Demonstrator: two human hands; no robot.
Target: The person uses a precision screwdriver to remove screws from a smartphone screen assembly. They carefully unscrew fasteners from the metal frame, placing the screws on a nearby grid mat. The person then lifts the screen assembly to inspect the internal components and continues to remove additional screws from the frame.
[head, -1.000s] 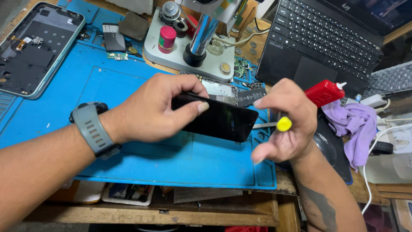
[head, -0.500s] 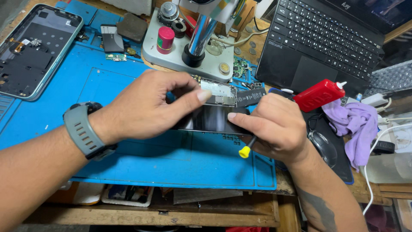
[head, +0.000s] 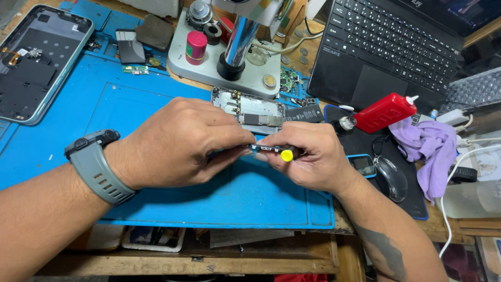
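Both hands meet over the blue work mat (head: pixel 156 104). My left hand (head: pixel 182 143), with a grey watch (head: pixel 96 164) on its wrist, grips a dark phone (head: pixel 261 149) that is turned so its thin edge with ports faces me. My right hand (head: pixel 318 156) holds a small screwdriver with a yellow cap (head: pixel 286 155), pressed against that edge, and its fingers also steady the phone. Most of the phone is hidden by my hands. A bare phone board in a metal frame (head: pixel 250 110) lies on the mat just behind them.
An opened phone shell (head: pixel 26 62) lies at the far left. A microscope stand base (head: pixel 224 65) with a pink-red cylinder (head: pixel 197 46) stands behind. On the right are a black laptop (head: pixel 391 47), a red squeeze bottle (head: pixel 386 112), a purple cloth (head: pixel 428 146) and a mouse (head: pixel 391 177).
The phone went from lying flat in my left hand to being held edge-on between both hands. My right hand brought the screwdriver in to the phone's edge.
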